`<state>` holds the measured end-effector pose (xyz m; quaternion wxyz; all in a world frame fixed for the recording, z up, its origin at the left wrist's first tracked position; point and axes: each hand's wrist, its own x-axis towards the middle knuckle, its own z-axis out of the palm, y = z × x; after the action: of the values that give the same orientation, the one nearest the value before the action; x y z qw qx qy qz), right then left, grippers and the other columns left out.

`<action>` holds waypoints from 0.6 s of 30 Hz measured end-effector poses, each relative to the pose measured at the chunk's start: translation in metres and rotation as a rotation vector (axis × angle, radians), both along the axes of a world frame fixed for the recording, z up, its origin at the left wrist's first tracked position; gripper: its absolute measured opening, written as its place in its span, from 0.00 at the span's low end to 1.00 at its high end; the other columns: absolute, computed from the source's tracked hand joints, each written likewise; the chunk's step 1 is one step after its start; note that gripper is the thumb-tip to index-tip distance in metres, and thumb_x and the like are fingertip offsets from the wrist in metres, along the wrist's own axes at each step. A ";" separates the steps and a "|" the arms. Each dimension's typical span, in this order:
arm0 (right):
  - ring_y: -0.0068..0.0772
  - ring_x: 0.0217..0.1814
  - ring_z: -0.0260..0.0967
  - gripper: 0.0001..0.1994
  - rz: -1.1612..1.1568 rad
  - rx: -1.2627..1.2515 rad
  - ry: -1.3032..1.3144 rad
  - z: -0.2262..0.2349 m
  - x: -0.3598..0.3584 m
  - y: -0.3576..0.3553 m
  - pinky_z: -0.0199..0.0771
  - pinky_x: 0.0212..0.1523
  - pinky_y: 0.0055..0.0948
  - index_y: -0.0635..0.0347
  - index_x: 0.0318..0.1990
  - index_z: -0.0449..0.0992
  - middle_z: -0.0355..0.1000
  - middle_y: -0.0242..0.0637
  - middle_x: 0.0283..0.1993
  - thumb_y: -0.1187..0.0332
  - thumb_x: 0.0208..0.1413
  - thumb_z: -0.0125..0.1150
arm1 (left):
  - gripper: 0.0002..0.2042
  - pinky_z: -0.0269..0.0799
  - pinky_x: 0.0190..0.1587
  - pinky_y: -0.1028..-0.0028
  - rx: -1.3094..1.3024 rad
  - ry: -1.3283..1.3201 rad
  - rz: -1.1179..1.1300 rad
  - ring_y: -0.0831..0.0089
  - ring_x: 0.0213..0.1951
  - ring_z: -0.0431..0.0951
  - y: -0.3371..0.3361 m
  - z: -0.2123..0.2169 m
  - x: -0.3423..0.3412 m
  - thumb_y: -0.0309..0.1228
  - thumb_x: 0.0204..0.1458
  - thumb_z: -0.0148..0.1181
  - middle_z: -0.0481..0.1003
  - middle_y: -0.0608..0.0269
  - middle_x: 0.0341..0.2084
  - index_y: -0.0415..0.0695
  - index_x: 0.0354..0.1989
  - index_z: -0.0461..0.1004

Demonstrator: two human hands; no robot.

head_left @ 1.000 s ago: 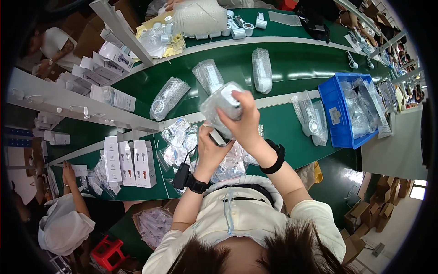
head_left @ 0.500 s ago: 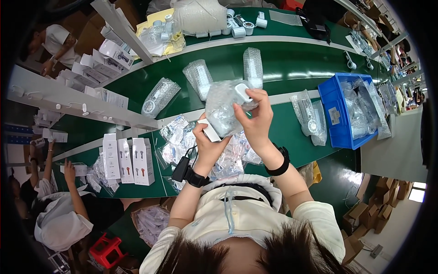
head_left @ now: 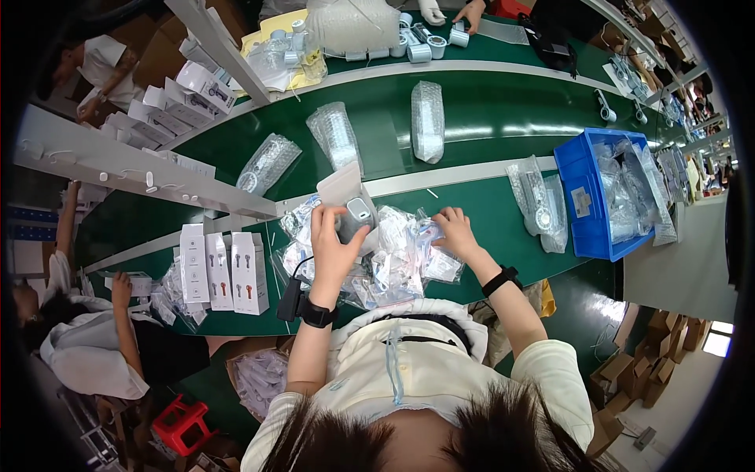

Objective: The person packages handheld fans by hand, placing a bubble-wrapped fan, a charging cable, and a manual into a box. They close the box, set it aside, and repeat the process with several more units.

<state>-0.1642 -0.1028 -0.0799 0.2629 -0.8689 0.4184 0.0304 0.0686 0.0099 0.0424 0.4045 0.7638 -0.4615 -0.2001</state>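
Observation:
My left hand (head_left: 333, 245) grips an upright white carton (head_left: 338, 186) with its top flap raised. Inside its open top sits a white-and-grey device (head_left: 359, 211), and my thumb and fingers reach around the rim beside it. To the right, my right hand (head_left: 458, 234) is at the edge of a pile of clear plastic packets (head_left: 399, 256), its fingers apart and slightly bent over the nearest ones. The packets appear to contain white leaflets and small parts; exact contents are too small to tell.
Several bubble-wrapped items (head_left: 428, 122) lie on the green surface beyond the rail. A blue bin (head_left: 580, 200) of wrapped items stands right, next to two bubble-wrapped pieces (head_left: 541, 208). White printed boxes (head_left: 248, 275) stand left. A co-worker's hand (head_left: 469, 14) is among white devices at the back.
The bubble-wrapped device from my hands now sits unwrapped-looking in the carton. My right hand has moved right and down to the packets. A co-worker's hands have appeared at the back.

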 end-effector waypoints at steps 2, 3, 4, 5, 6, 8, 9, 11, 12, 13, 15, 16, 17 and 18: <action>0.43 0.49 0.59 0.24 0.034 -0.016 -0.129 -0.004 -0.009 -0.002 0.62 0.44 0.37 0.57 0.42 0.70 0.64 0.38 0.45 0.69 0.31 0.68 | 0.19 0.62 0.47 0.68 0.005 -0.071 -0.016 0.55 0.46 0.66 0.000 0.006 0.002 0.24 0.32 0.63 0.62 0.52 0.45 0.38 0.37 0.67; 0.43 0.48 0.60 0.24 0.050 -0.024 -0.192 -0.006 -0.012 -0.004 0.63 0.43 0.37 0.57 0.42 0.69 0.65 0.38 0.43 0.70 0.31 0.69 | 0.18 0.63 0.47 0.67 0.010 -0.139 -0.045 0.55 0.45 0.66 -0.001 0.009 0.003 0.24 0.33 0.63 0.63 0.52 0.45 0.38 0.36 0.69; 0.43 0.48 0.60 0.24 0.060 -0.022 -0.195 0.000 -0.011 -0.005 0.63 0.43 0.37 0.57 0.42 0.69 0.65 0.38 0.43 0.70 0.31 0.69 | 0.17 0.63 0.46 0.67 0.016 -0.207 -0.074 0.55 0.44 0.67 0.000 0.011 0.005 0.23 0.33 0.63 0.63 0.52 0.45 0.37 0.36 0.70; 0.41 0.45 0.62 0.23 0.043 0.139 -0.197 0.007 -0.012 -0.006 0.64 0.41 0.34 0.58 0.41 0.70 0.66 0.39 0.41 0.71 0.32 0.68 | 0.17 0.63 0.46 0.67 0.018 -0.209 -0.065 0.55 0.44 0.67 0.001 0.012 0.007 0.23 0.33 0.63 0.63 0.52 0.45 0.37 0.36 0.70; 0.39 0.42 0.64 0.21 0.024 0.299 -0.195 0.016 -0.013 -0.008 0.66 0.40 0.31 0.59 0.41 0.70 0.68 0.39 0.39 0.73 0.34 0.66 | 0.17 0.64 0.46 0.66 0.038 -0.190 -0.090 0.55 0.44 0.67 0.002 0.014 0.009 0.23 0.33 0.62 0.64 0.51 0.44 0.37 0.36 0.71; 0.37 0.39 0.66 0.20 0.009 0.456 -0.187 0.039 -0.015 -0.012 0.67 0.39 0.29 0.60 0.41 0.71 0.69 0.39 0.37 0.74 0.35 0.65 | 0.16 0.65 0.44 0.66 0.074 -0.146 -0.144 0.54 0.43 0.68 0.002 0.017 0.011 0.22 0.33 0.62 0.65 0.50 0.42 0.36 0.36 0.72; 0.35 0.36 0.67 0.17 0.009 0.418 -0.284 0.051 -0.016 -0.015 0.67 0.37 0.27 0.61 0.39 0.71 0.69 0.39 0.35 0.75 0.36 0.64 | 0.16 0.65 0.44 0.66 0.070 -0.145 -0.139 0.54 0.43 0.68 0.001 0.016 0.012 0.22 0.33 0.62 0.65 0.50 0.42 0.36 0.36 0.72; 0.29 0.31 0.68 0.13 0.015 0.345 -0.482 0.078 -0.012 -0.019 0.67 0.34 0.23 0.64 0.36 0.72 0.70 0.37 0.32 0.77 0.39 0.62 | 0.16 0.66 0.42 0.66 0.070 -0.153 -0.108 0.53 0.40 0.69 0.002 0.012 0.017 0.21 0.33 0.60 0.65 0.48 0.40 0.35 0.35 0.71; 0.29 0.31 0.68 0.13 0.019 0.344 -0.480 0.097 -0.007 -0.021 0.67 0.34 0.23 0.64 0.36 0.72 0.70 0.37 0.32 0.77 0.39 0.62 | 0.16 0.67 0.41 0.66 0.070 -0.154 -0.096 0.52 0.38 0.70 0.002 0.011 0.018 0.20 0.33 0.60 0.65 0.47 0.40 0.35 0.35 0.70; 0.26 0.32 0.67 0.10 -0.037 0.307 -0.532 0.120 0.003 -0.021 0.67 0.34 0.21 0.65 0.34 0.72 0.69 0.36 0.31 0.79 0.40 0.60 | 0.16 0.67 0.41 0.66 0.070 -0.153 -0.092 0.52 0.38 0.70 0.003 0.011 0.019 0.20 0.33 0.60 0.65 0.47 0.40 0.35 0.35 0.70; 0.24 0.33 0.66 0.07 -0.085 0.270 -0.584 0.148 0.023 -0.021 0.66 0.33 0.20 0.67 0.32 0.73 0.69 0.35 0.31 0.81 0.42 0.58 | 0.13 0.67 0.40 0.66 0.070 -0.199 -0.067 0.51 0.36 0.71 0.003 0.012 0.020 0.20 0.33 0.58 0.68 0.46 0.37 0.35 0.32 0.71; 0.24 0.33 0.66 0.07 -0.021 0.277 -0.617 0.158 0.031 -0.020 0.66 0.34 0.20 0.67 0.32 0.73 0.68 0.35 0.32 0.82 0.43 0.56 | 0.12 0.68 0.39 0.66 0.069 -0.222 -0.054 0.51 0.35 0.71 0.003 0.013 0.023 0.19 0.33 0.58 0.69 0.45 0.35 0.35 0.31 0.72; 0.25 0.34 0.65 0.07 0.043 0.285 -0.648 0.166 0.039 -0.020 0.66 0.34 0.20 0.67 0.33 0.73 0.67 0.35 0.32 0.83 0.43 0.54 | 0.12 0.68 0.39 0.66 0.068 -0.222 -0.048 0.51 0.35 0.71 0.001 0.013 0.027 0.19 0.33 0.58 0.69 0.45 0.35 0.35 0.31 0.72; 0.25 0.34 0.64 0.08 0.109 0.293 -0.678 0.173 0.048 -0.019 0.65 0.34 0.20 0.67 0.33 0.73 0.66 0.35 0.32 0.84 0.44 0.52 | 0.11 0.68 0.38 0.66 0.112 -0.235 -0.108 0.51 0.34 0.72 -0.001 0.015 0.031 0.20 0.33 0.58 0.70 0.46 0.33 0.34 0.30 0.72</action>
<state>-0.1164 -0.1218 0.0927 0.5061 -0.8038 0.2517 -0.1858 0.0999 0.0086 0.0569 0.2930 0.7774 -0.5341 -0.1564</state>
